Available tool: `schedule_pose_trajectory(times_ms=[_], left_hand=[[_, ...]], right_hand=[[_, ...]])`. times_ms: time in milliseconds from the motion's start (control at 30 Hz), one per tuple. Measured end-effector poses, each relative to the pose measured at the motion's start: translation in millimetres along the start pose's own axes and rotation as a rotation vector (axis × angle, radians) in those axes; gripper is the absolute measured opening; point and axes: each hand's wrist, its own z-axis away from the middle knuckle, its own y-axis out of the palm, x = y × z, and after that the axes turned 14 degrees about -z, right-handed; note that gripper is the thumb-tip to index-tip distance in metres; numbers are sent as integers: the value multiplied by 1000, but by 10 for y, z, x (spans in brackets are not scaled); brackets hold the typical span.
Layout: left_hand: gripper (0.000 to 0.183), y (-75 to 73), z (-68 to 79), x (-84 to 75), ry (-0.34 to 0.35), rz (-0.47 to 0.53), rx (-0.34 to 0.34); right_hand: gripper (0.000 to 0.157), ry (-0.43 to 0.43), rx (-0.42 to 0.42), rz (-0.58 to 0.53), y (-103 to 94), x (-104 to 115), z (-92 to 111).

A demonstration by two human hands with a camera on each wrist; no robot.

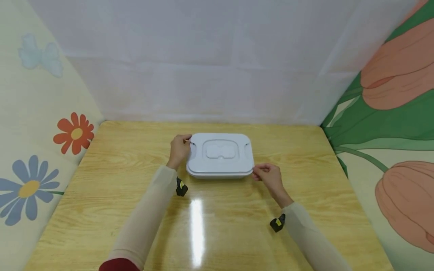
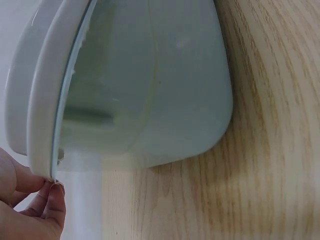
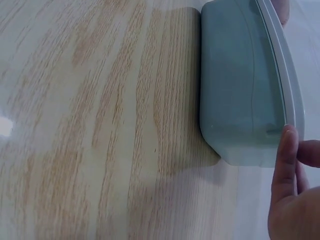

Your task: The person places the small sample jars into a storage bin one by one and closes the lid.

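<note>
A lidded rectangular box stands on the wooden table, its pale green body (image 2: 185, 100) beneath a white lid (image 1: 220, 165). My left hand (image 1: 179, 149) is at the back left corner of the box. In the left wrist view, thumb and fingers (image 2: 56, 205) pinch the lid's rim. At the front right corner, my right hand (image 1: 269, 177) pinches the lid's edge. The right wrist view shows an index finger (image 3: 286, 155) along the rim with the thumb (image 3: 309, 152) against its outer side. The lid lies over the box's opening, so whatever is inside is hidden from above.
Wood-grain table (image 1: 118, 210) surrounds the box, with a bright light reflection near the front. A white cloth (image 1: 203, 75) hangs behind the table. Flower-patterned panels (image 1: 390, 131) border both sides. Small black wrist devices (image 1: 278, 223) hang by both forearms.
</note>
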Motion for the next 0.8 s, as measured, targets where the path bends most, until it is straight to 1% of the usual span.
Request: schedule_pose_trajectory(times_ms=[200, 367, 500, 633, 667, 733, 800], left_hand=[[33, -3, -11, 9, 3, 4, -2], [32, 2, -30, 10, 19, -7, 9], [32, -14, -54, 22, 18, -3, 44], [35, -33, -40, 36, 12, 7, 93], [35, -29, -25, 46, 19, 0, 73], [36, -66, -1, 66, 20, -9, 74], [37, -127, 8, 96, 45, -22, 57]], right_hand=[[21, -2, 3, -5, -11, 17, 0], [20, 2, 18, 20, -40, 44, 0], [21, -9, 42, 49, -55, 67, -21], [21, -4, 57, 111, -87, 105, -35], [21, -7, 60, 129, -96, 117, -40], [20, -12, 62, 155, -116, 154, -51], [21, -26, 68, 173, -148, 204, -72]])
